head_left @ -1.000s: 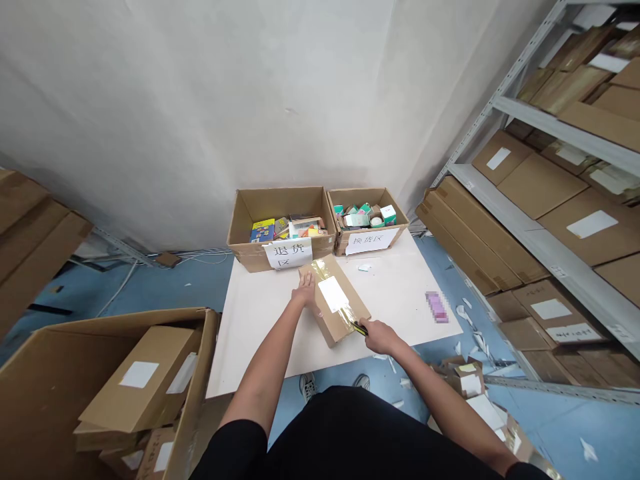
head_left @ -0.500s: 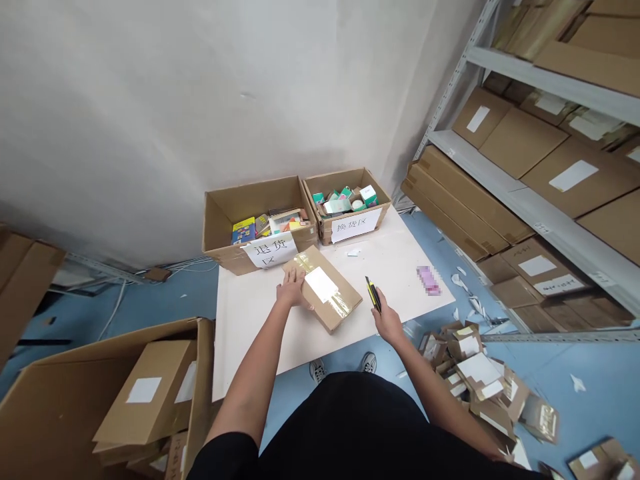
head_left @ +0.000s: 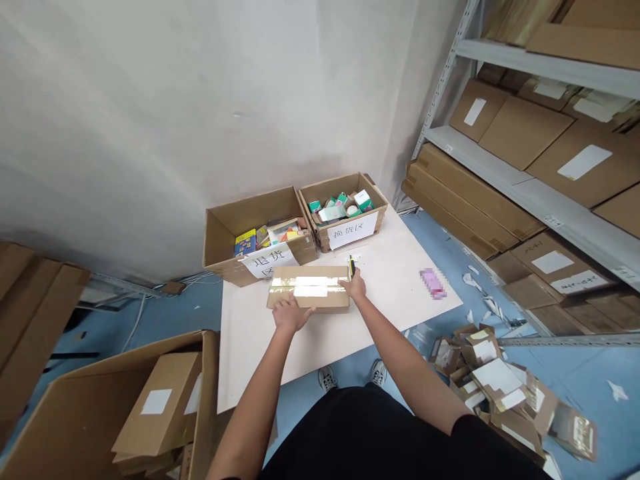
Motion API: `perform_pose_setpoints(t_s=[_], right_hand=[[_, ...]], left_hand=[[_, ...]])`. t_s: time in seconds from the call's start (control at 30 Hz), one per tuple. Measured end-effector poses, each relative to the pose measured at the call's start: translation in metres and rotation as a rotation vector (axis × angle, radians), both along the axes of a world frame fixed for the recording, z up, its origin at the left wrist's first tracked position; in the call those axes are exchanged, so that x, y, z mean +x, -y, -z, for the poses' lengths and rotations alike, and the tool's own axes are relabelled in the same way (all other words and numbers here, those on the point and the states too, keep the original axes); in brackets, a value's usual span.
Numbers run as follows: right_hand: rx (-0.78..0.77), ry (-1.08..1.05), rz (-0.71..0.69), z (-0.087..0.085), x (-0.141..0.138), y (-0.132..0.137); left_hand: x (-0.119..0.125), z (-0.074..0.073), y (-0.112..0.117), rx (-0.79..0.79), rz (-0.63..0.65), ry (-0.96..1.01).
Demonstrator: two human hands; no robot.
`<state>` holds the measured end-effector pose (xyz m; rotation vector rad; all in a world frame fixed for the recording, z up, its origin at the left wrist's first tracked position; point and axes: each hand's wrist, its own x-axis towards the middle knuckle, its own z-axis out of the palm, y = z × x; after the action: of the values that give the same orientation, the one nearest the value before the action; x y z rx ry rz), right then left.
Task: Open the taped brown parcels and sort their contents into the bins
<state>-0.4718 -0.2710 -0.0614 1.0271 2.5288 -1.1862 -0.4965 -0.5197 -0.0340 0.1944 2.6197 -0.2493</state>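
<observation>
A taped cardboard box (head_left: 310, 305) with a white label lies on the white table, its long side facing me. My left hand (head_left: 291, 315) rests on the box's front edge near the left end, fingers laid over it and thumb spread to the right. At the right end of the box is my right hand (head_left: 356, 287), closed around a yellow-and-black box cutter (head_left: 352, 267) that points up and away from me. The tip of the cutter is too small to make out clearly. Some of my right fingers touch or hover over the box top; which, I cannot tell.
Behind stand two labelled open cartons, one with mixed small boxes (head_left: 245, 243), one with green-and-white packs (head_left: 364, 199). A pixelated pink item (head_left: 433, 283) lies at the table's right. A large carton (head_left: 209, 373) holds parcels at left; discarded boxes (head_left: 500, 383) pile up below shelving (head_left: 520, 180).
The box has turned from slanted to lying crosswise and sits further left. My right hand has brought the cutter left to the box's right end. My left hand has shifted to the front edge.
</observation>
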Motion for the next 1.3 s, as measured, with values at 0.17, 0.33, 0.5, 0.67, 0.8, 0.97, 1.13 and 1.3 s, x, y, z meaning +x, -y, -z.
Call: perform_pose_setpoints(t_s=[0.17, 0.33, 0.5, 0.67, 0.8, 0.97, 1.13, 1.3], right_hand=[[-0.103, -0.105, -0.147, -0.002, -0.028, 0.013], [-0.435, -0.301, 0.155, 0.020, 0.005, 0.011], [-0.769, -0.285, 0.211, 0.038, 0.046, -0.004], [-0.740, -0.183, 0.156, 0.032, 0.041, -0.005], [-0.671, -0.090, 0.091, 0.021, 0.025, 0.001], [-0.727, -0.083, 0.130, 0.022, 0.025, 0.010], [-0.732, -0.095, 0.153, 0.026, 0.024, 0.011], [-0.561, 0.005, 0.075, 0.015, 0.011, -0.002]], left_hand=[[-0.009, -0.012, 0.002, 0.020, -0.057, 0.038], [-0.019, -0.006, -0.018, 0.225, 0.203, 0.081], [-0.028, 0.010, -0.019, 0.250, 0.210, 0.162], [-0.034, 0.013, -0.016, 0.253, 0.212, 0.168], [-0.034, 0.014, -0.017, 0.255, 0.220, 0.153], [-0.033, 0.018, -0.017, 0.267, 0.213, 0.163], [-0.033, 0.020, -0.016, 0.291, 0.199, 0.171], [-0.034, 0.022, -0.017, 0.298, 0.201, 0.172]])
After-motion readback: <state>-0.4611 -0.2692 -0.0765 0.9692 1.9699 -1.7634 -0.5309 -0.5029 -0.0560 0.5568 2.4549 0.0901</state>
